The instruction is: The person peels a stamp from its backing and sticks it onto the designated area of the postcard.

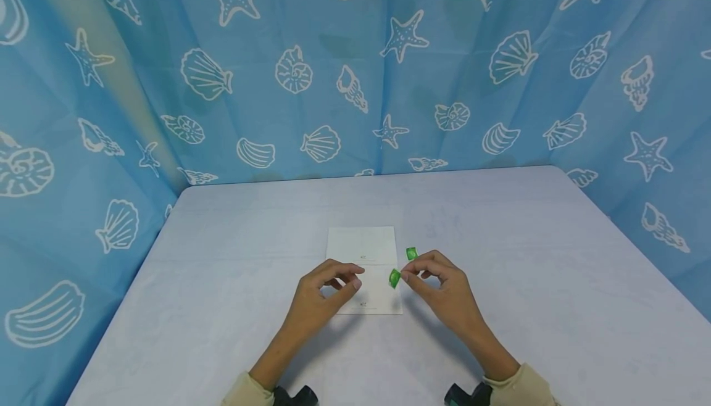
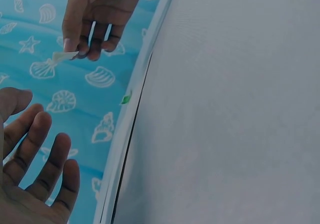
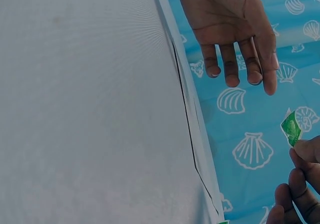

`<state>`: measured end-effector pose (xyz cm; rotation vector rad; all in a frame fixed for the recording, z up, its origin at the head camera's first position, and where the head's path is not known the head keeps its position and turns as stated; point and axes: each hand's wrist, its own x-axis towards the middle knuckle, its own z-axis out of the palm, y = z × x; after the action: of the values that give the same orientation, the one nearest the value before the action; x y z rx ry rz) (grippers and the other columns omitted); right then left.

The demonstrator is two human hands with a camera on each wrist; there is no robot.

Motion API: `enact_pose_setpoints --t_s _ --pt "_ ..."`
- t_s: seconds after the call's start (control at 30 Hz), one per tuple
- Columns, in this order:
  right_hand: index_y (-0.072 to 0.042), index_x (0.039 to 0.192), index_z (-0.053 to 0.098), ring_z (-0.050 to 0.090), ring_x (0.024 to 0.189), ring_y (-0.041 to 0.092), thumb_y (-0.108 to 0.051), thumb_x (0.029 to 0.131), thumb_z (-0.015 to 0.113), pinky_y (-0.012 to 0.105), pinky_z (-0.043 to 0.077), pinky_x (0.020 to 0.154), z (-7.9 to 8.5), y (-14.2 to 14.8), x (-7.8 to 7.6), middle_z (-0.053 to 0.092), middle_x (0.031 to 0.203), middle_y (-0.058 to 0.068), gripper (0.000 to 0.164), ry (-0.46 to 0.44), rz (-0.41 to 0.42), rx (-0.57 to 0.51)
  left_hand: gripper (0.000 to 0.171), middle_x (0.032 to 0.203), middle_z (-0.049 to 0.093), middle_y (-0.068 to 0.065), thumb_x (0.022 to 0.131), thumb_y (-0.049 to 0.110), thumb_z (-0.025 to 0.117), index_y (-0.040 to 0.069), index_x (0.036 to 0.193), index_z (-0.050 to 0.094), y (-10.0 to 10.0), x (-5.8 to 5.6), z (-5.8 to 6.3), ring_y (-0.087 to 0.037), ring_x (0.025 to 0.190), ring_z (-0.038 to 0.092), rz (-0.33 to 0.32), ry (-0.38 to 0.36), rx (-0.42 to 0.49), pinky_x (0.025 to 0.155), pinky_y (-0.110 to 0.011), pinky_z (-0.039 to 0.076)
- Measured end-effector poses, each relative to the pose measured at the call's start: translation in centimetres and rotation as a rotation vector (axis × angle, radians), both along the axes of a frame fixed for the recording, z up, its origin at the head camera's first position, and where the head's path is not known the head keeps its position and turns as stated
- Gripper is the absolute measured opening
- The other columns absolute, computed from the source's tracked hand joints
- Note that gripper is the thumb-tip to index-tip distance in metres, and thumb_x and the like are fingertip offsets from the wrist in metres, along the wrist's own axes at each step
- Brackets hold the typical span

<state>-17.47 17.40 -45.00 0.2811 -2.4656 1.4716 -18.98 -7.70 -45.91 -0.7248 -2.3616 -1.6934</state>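
Note:
My right hand [image 1: 441, 289] pinches a small green piece of paper [image 1: 394, 278] between thumb and forefinger, above the sheet's right edge. In the right wrist view this green piece [image 3: 291, 128] has a white border; its pale back [image 2: 64, 56] faces the left wrist camera. Opposite it, my left hand [image 1: 324, 292] hovers over the left side of the white sheet [image 1: 361, 240], fingers relaxed and holding nothing. The sheet has a line across its middle and a tiny printed mark in each half. Just beyond my right fingertips lies a second green piece [image 1: 411, 253].
A white-covered table [image 1: 250, 227] spreads around the sheet on all sides. Behind it and at both sides hangs a blue curtain [image 1: 333, 29] with white shells and starfish.

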Motion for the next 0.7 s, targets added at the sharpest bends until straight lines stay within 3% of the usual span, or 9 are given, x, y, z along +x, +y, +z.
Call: enact_pose_setpoints --t_s 0.4,0.6,0.7 --pt "-0.028 0.093 0.075 0.056 0.096 0.011 -0.032 0.092 0.075 0.043 0.048 0.085 -0.09 -0.29 0.05 0.062 0.100 -0.014 0.004 0.003 0.018 -0.020 0.020 0.099 0.066 0.011 0.096 0.028 0.070 0.025 0.115 0.073 0.31 0.11 -0.02 -0.012 0.095 0.063 0.003 -0.007 0.006 0.081 -0.032 0.055" --pt "-0.028 0.093 0.075 0.056 0.095 0.011 -0.032 0.092 0.075 0.044 0.047 0.086 -0.03 -0.39 0.08 0.062 0.099 -0.013 0.004 0.006 0.019 -0.026 0.022 0.098 0.066 0.008 0.095 0.018 0.072 0.018 0.116 0.073 0.63 0.33 0.17 -0.011 0.093 0.063 0.015 -0.024 0.009 0.080 -0.033 0.056" --pt "-0.027 0.093 0.075 0.056 0.095 0.011 -0.032 0.092 0.075 0.043 0.047 0.086 -0.12 -0.41 0.01 0.062 0.099 -0.014 0.005 0.012 0.021 -0.022 0.021 0.097 0.067 0.003 0.094 0.011 0.072 0.012 0.115 0.073 0.81 0.73 0.89 -0.012 0.092 0.063 0.022 -0.030 0.009 0.079 -0.034 0.056"
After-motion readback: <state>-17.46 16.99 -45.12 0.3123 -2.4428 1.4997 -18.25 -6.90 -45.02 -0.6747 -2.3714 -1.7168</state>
